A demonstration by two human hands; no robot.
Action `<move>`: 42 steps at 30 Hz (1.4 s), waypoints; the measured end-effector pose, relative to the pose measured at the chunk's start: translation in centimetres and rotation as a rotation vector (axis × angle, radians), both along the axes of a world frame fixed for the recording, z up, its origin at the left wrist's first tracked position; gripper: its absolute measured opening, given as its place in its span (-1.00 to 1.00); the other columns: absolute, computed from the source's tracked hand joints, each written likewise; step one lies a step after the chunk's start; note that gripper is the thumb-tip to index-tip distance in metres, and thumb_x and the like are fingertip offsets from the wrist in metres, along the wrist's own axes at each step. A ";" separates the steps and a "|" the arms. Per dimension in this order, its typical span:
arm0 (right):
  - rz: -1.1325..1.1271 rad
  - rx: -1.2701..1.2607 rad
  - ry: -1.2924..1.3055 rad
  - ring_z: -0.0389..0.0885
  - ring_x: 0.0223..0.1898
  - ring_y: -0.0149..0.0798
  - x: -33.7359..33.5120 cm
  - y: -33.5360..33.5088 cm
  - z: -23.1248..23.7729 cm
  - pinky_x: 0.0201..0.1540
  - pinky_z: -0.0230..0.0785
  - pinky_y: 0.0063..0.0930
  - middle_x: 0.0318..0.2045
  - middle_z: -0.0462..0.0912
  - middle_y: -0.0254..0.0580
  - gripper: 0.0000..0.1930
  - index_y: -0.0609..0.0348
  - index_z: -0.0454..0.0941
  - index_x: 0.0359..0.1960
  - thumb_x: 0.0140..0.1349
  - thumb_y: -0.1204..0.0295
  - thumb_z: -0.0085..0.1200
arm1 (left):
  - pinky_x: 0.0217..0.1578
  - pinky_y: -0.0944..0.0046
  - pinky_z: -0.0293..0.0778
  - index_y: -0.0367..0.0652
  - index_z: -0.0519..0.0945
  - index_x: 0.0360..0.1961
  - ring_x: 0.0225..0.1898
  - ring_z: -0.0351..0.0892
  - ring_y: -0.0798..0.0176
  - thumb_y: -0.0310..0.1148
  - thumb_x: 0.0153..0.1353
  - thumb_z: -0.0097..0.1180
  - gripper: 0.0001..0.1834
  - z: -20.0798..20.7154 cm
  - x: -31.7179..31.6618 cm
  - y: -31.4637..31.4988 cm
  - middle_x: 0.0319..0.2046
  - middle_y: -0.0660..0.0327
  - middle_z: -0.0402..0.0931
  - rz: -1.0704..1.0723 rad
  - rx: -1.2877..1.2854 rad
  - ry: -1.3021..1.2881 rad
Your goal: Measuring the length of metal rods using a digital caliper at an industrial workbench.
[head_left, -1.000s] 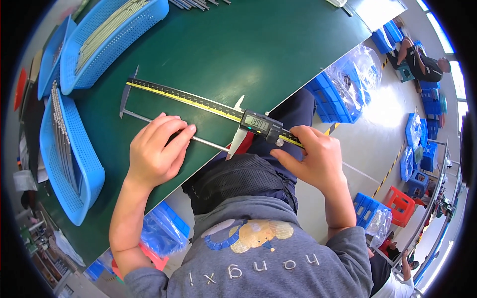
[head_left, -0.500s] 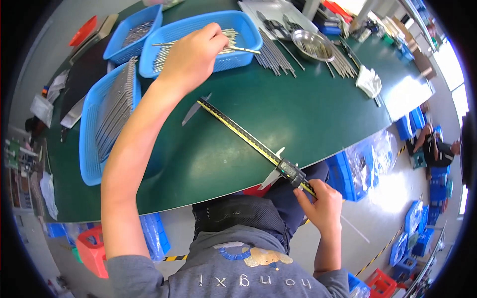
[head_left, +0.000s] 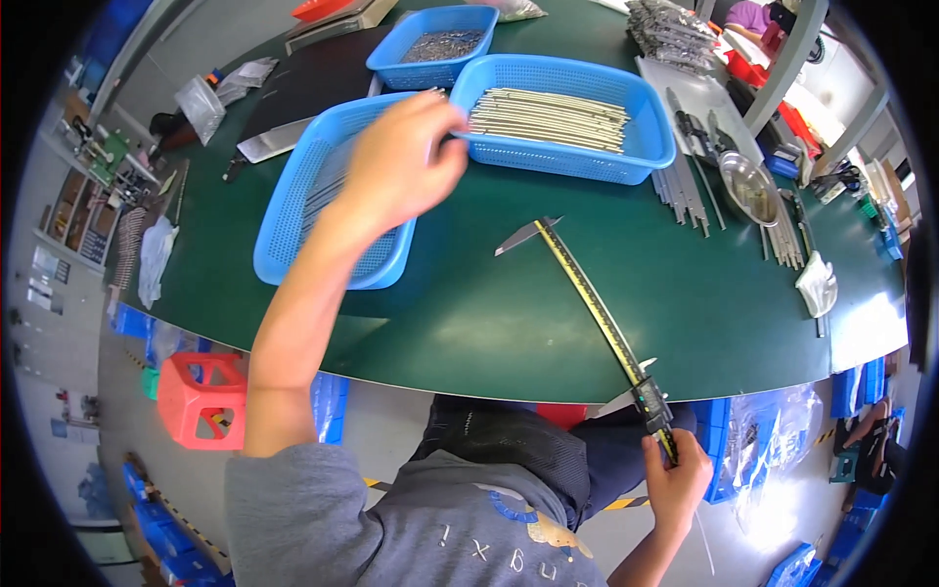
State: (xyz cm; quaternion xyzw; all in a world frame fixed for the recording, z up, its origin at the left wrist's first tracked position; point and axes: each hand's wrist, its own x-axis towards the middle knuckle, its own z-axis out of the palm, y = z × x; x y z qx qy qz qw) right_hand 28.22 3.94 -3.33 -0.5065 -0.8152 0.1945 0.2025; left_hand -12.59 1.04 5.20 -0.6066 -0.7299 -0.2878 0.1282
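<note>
My right hand (head_left: 677, 477) grips the near end of a long digital caliper (head_left: 599, 315), just beyond the table's front edge. Its display slider sits close to my fingers, and its fixed jaw lies far off over the green table, so the jaws stand wide apart. My left hand (head_left: 406, 161), fingers curled and slightly blurred, hovers over the right side of a blue basket (head_left: 279, 220) of thin grey rods. Whatever it may hold is hidden. Beside it, to the right, a second blue basket (head_left: 587, 168) holds a row of pale metal rods (head_left: 548, 119).
A smaller blue basket (head_left: 430, 73) with small metal pieces stands at the back. On the right lie bundles of grey rods (head_left: 685, 201), a steel bowl (head_left: 748, 191) and a tray (head_left: 655, 83). A red stool (head_left: 201, 401) is below the table at left.
The view has swung left. My left hand has moved from the pale-rod basket to the grey-rod basket, and the rod seen in its fingers no longer shows. My right hand keeps the caliper.
</note>
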 end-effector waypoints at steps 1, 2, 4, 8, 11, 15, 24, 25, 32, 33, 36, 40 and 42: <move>-0.006 -0.006 0.000 0.34 -0.73 -0.23 -0.1 0.0 0.1 -0.64 0.16 -0.41 -0.70 0.40 -0.20 -0.74 0.21 0.51 -0.47 -0.07 0.34 0.33 | -0.28 0.14 0.45 -0.21 0.50 -0.40 -0.26 0.52 0.03 -0.50 -0.03 0.11 -0.88 0.0 -0.8 -2.3 -0.35 0.16 0.51 0.056 0.056 -0.010; -0.001 0.009 -0.004 0.32 -0.74 -0.26 -0.2 0.1 0.0 -0.65 0.15 -0.43 -0.72 0.38 -0.21 -0.74 0.21 0.50 -0.47 -0.06 0.34 0.32 | -0.27 0.14 0.45 -0.19 0.51 -0.41 -0.26 0.53 0.05 -0.51 -0.07 0.19 -0.84 0.0 -1.3 -4.5 -0.37 0.18 0.50 0.118 -0.030 -0.003; 0.010 -0.020 0.004 0.30 -0.75 -0.27 -0.2 0.3 0.1 -0.65 0.13 -0.44 -0.72 0.37 -0.22 -0.74 0.21 0.50 -0.48 -0.05 0.34 0.32 | -0.26 0.18 0.45 -0.22 0.49 -0.40 -0.26 0.53 0.07 -0.53 -0.08 0.22 -0.81 -0.6 -1.6 -7.4 -0.38 0.16 0.48 0.176 -0.145 0.015; 0.042 -0.024 0.008 0.26 -0.76 -0.31 -0.1 0.8 0.0 -0.67 0.09 -0.46 -0.73 0.35 -0.23 -0.74 0.22 0.49 -0.48 -0.05 0.34 0.31 | -0.31 0.17 0.46 -0.19 0.50 -0.44 -0.32 0.55 0.10 -0.50 -0.08 0.29 -0.80 -3.4 -3.1 -8.3 -0.41 0.18 0.48 0.247 -0.206 -0.015; 0.040 -0.027 0.014 0.25 -0.76 -0.32 -0.2 0.7 0.2 -0.67 0.08 -0.47 -0.73 0.35 -0.22 -0.73 0.23 0.48 -0.48 -0.05 0.35 0.31 | -0.34 0.21 0.47 -0.23 0.51 -0.44 -0.37 0.57 0.10 -0.54 -0.06 0.27 -0.83 -3.7 -3.3 -8.5 -0.41 0.17 0.49 0.237 -0.167 -0.049; 0.010 -0.040 0.015 0.26 -0.76 -0.32 -0.6 0.3 0.3 -0.67 0.08 -0.47 -0.73 0.35 -0.23 -0.73 0.24 0.49 -0.48 -0.05 0.34 0.32 | -0.33 0.25 0.50 -0.26 0.53 -0.42 -0.38 0.58 0.13 -0.59 -0.03 0.24 -0.86 -3.9 -3.6 -9.0 -0.40 0.17 0.51 0.177 -0.104 -0.127; 0.014 -0.030 -0.035 0.27 -0.76 -0.33 0.0 0.1 0.6 -0.67 0.10 -0.46 -0.71 0.38 -0.22 -0.71 0.24 0.49 -0.45 -0.06 0.33 0.32 | -0.20 0.24 0.58 -0.26 0.62 -0.27 -0.24 0.62 0.18 -0.55 0.01 0.22 -0.79 -2.2 7.4 -6.2 -0.28 0.13 0.59 -0.406 0.245 0.182; 0.015 -0.032 -0.037 0.27 -0.76 -0.33 0.0 0.2 0.6 -0.67 0.10 -0.46 -0.71 0.38 -0.22 -0.71 0.24 0.49 -0.45 -0.06 0.33 0.32 | -0.17 0.20 0.60 -0.23 0.63 -0.26 -0.21 0.63 0.16 -0.48 0.00 0.23 -0.77 -2.6 8.5 -5.3 -0.26 0.14 0.60 -0.542 0.244 0.347; -0.014 -0.039 -0.032 0.27 -0.76 -0.35 -0.8 -0.2 1.3 -0.67 0.10 -0.49 -0.72 0.37 -0.22 -0.72 0.25 0.49 -0.44 -0.06 0.35 0.32 | -0.16 0.16 0.61 -0.15 0.66 -0.27 -0.21 0.63 0.17 -0.39 -0.06 0.19 -0.74 -8.4 12.2 -3.2 -0.30 0.22 0.58 -0.793 0.224 0.227; -0.011 -0.034 -0.028 0.27 -0.76 -0.35 -0.8 -0.3 1.4 -0.67 0.09 -0.49 -0.72 0.37 -0.22 -0.72 0.25 0.49 -0.44 -0.06 0.36 0.32 | -0.16 0.16 0.61 -0.15 0.66 -0.27 -0.22 0.63 0.17 -0.39 -0.06 0.19 -0.74 -8.7 12.3 -3.3 -0.30 0.22 0.58 -0.786 0.210 0.230; -0.016 -0.051 -0.046 0.29 -0.75 -0.37 -0.8 -0.3 1.6 -0.66 0.13 -0.51 -0.71 0.38 -0.23 -0.72 0.25 0.50 -0.42 -0.05 0.36 0.33 | -0.19 0.16 0.61 -0.14 0.66 -0.27 -0.23 0.62 0.19 -0.39 -0.08 0.20 -0.73 -9.4 12.3 -3.1 -0.29 0.23 0.58 -0.740 0.226 0.207; -0.005 -0.051 -0.042 0.31 -0.74 -0.37 -1.0 -0.2 1.5 -0.65 0.16 -0.53 -0.70 0.40 -0.23 -0.71 0.26 0.50 -0.41 -0.05 0.35 0.33 | -0.18 0.13 0.59 -0.14 0.66 -0.27 -0.23 0.60 0.19 -0.37 -0.05 0.21 -0.75 -9.9 12.0 -3.3 -0.30 0.22 0.56 -0.682 0.216 0.230; -0.011 -0.052 -0.052 0.32 -0.74 -0.37 -0.9 -0.4 1.8 -0.65 0.16 -0.52 -0.70 0.40 -0.22 -0.71 0.26 0.50 -0.41 -0.05 0.35 0.33 | -0.17 0.10 0.58 -0.15 0.65 -0.29 -0.22 0.59 0.18 -0.35 -0.03 0.21 -0.76 -10.0 12.0 -3.1 -0.31 0.22 0.54 -0.696 0.219 0.234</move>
